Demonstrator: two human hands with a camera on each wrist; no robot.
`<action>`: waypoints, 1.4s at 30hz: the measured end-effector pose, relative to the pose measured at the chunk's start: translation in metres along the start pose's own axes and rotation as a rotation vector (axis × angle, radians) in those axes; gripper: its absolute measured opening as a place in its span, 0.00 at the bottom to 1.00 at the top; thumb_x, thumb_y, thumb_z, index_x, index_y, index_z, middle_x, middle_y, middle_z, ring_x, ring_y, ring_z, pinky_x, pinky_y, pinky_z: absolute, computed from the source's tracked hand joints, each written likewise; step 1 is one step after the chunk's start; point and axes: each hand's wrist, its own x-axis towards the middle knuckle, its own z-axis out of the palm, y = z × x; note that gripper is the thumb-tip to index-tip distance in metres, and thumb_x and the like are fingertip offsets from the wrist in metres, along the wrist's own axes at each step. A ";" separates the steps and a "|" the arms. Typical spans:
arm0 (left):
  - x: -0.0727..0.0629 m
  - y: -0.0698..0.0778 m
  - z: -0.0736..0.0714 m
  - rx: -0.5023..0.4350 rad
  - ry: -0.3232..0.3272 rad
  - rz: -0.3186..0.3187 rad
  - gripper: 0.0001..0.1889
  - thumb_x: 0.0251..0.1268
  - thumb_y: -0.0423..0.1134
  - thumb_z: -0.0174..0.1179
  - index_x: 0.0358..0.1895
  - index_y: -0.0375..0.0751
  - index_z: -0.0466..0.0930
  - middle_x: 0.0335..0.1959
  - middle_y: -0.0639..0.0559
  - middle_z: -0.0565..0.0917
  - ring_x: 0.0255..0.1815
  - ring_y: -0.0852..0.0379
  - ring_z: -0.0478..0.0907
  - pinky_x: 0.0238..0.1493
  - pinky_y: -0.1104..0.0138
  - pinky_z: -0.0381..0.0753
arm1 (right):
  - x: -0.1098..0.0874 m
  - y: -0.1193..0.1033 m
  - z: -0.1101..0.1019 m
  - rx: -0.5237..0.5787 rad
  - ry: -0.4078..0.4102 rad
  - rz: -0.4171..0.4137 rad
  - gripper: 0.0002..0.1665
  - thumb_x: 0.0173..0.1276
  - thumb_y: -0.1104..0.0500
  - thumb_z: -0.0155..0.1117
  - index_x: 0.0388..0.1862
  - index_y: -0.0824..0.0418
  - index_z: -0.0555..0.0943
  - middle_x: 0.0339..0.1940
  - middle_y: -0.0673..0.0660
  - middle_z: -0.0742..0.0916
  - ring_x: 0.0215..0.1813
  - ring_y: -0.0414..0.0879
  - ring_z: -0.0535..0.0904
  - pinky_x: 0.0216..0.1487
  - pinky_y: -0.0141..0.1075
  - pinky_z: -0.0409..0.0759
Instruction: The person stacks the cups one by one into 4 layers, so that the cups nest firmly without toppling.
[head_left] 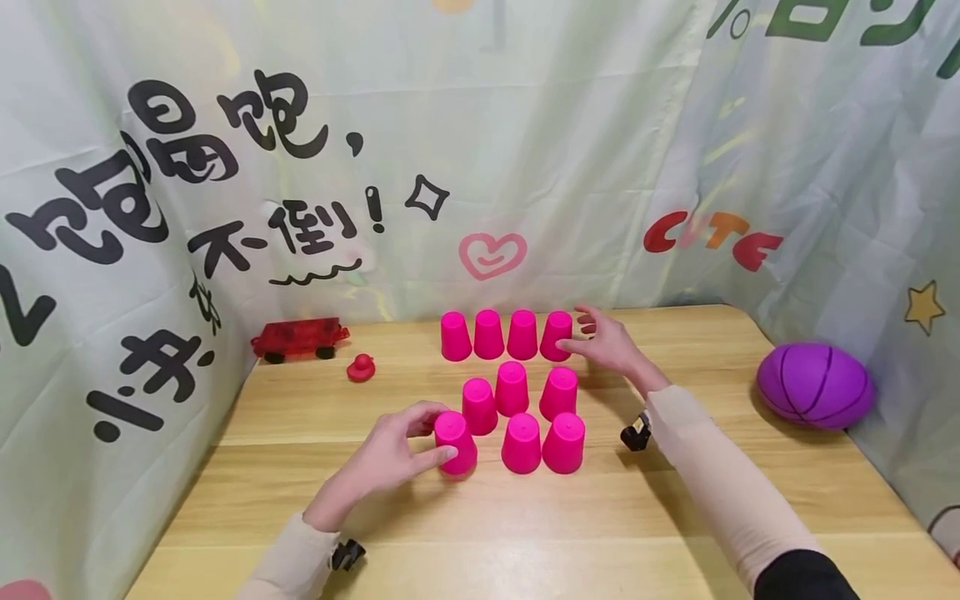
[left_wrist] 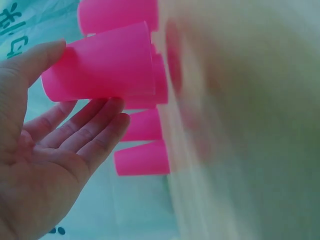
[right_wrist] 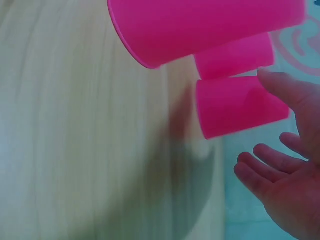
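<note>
Several bright pink cups stand upside down in rows on the table. My left hand (head_left: 390, 454) holds the front-left pink cup (head_left: 455, 446) between thumb and fingers; in the left wrist view the thumb lies at the narrow end and the fingers along the opposite side. At the back row's right end, my right hand (head_left: 606, 342) is around the last pink cup (head_left: 557, 337), its thumb overlapping the near side. The right wrist view shows those fingers (right_wrist: 260, 172) spread and apart from the cup (right_wrist: 240, 106).
Two more front cups (head_left: 521, 444) stand right of the held one, with three cups (head_left: 512, 389) behind. A red toy car (head_left: 300, 339) and a small red hat-shaped piece (head_left: 362, 368) lie at the back left. A purple ball (head_left: 816, 385) sits by the right edge. Printed curtains (head_left: 585, 167) enclose the table.
</note>
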 end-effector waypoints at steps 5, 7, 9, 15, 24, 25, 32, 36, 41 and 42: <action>0.005 0.005 -0.020 0.042 0.084 -0.005 0.27 0.62 0.46 0.77 0.63 0.46 0.81 0.55 0.54 0.89 0.55 0.53 0.88 0.61 0.52 0.87 | -0.018 -0.008 -0.017 -0.046 0.048 -0.044 0.41 0.71 0.48 0.74 0.74 0.68 0.72 0.70 0.72 0.80 0.70 0.69 0.78 0.70 0.61 0.78; 0.009 0.006 -0.029 0.046 0.121 -0.007 0.28 0.63 0.46 0.77 0.64 0.46 0.81 0.54 0.54 0.89 0.54 0.53 0.88 0.60 0.51 0.88 | -0.027 -0.013 -0.022 -0.042 0.056 -0.070 0.37 0.72 0.50 0.73 0.71 0.69 0.76 0.68 0.71 0.82 0.69 0.68 0.78 0.70 0.60 0.79; 0.015 0.007 -0.036 0.049 0.157 0.004 0.27 0.63 0.46 0.77 0.64 0.45 0.80 0.53 0.53 0.89 0.53 0.53 0.88 0.59 0.50 0.88 | -0.036 -0.017 -0.024 -0.037 0.057 -0.088 0.33 0.72 0.51 0.73 0.68 0.69 0.79 0.66 0.70 0.85 0.68 0.67 0.80 0.68 0.59 0.81; 0.045 0.003 -0.053 0.044 0.221 0.045 0.27 0.65 0.43 0.76 0.65 0.43 0.80 0.52 0.48 0.90 0.51 0.50 0.89 0.58 0.50 0.88 | -0.057 -0.033 -0.023 0.006 0.020 -0.126 0.32 0.70 0.50 0.75 0.66 0.66 0.81 0.63 0.65 0.87 0.64 0.63 0.83 0.65 0.57 0.84; 0.089 -0.005 -0.055 0.021 0.268 -0.063 0.30 0.68 0.43 0.73 0.69 0.39 0.76 0.58 0.40 0.88 0.58 0.42 0.86 0.63 0.48 0.86 | -0.076 -0.039 -0.001 0.013 -0.065 -0.177 0.33 0.69 0.47 0.75 0.68 0.60 0.81 0.64 0.62 0.87 0.63 0.63 0.84 0.66 0.59 0.82; 0.093 -0.006 -0.054 0.021 0.271 -0.076 0.30 0.68 0.43 0.73 0.70 0.40 0.75 0.59 0.40 0.88 0.59 0.41 0.86 0.64 0.48 0.85 | -0.077 -0.040 0.001 0.016 -0.070 -0.177 0.33 0.68 0.47 0.76 0.67 0.60 0.81 0.63 0.62 0.88 0.63 0.63 0.84 0.66 0.59 0.82; 0.124 -0.007 -0.054 0.004 0.312 -0.083 0.31 0.69 0.44 0.72 0.71 0.39 0.74 0.59 0.38 0.87 0.60 0.40 0.86 0.64 0.48 0.85 | -0.082 -0.037 0.010 0.004 -0.083 -0.213 0.33 0.66 0.50 0.79 0.66 0.62 0.82 0.60 0.60 0.89 0.60 0.57 0.85 0.65 0.59 0.83; 0.139 -0.005 -0.053 -0.011 0.337 -0.080 0.29 0.69 0.44 0.72 0.69 0.38 0.75 0.58 0.38 0.87 0.59 0.41 0.86 0.64 0.50 0.86 | -0.085 -0.035 0.013 0.000 -0.087 -0.221 0.33 0.65 0.55 0.80 0.66 0.64 0.82 0.58 0.58 0.90 0.57 0.55 0.86 0.63 0.58 0.84; 0.154 -0.004 -0.051 -0.002 0.358 -0.082 0.28 0.70 0.44 0.71 0.68 0.37 0.76 0.55 0.37 0.87 0.57 0.41 0.86 0.63 0.51 0.86 | -0.087 -0.033 0.014 0.022 -0.092 -0.207 0.33 0.66 0.57 0.78 0.68 0.65 0.81 0.58 0.60 0.89 0.57 0.56 0.86 0.63 0.60 0.84; 0.156 -0.004 -0.050 -0.001 0.360 -0.082 0.28 0.70 0.44 0.71 0.67 0.36 0.76 0.54 0.37 0.87 0.56 0.41 0.86 0.63 0.51 0.86 | -0.087 -0.032 0.014 0.024 -0.093 -0.206 0.33 0.66 0.57 0.78 0.68 0.65 0.81 0.58 0.60 0.89 0.57 0.56 0.86 0.63 0.59 0.84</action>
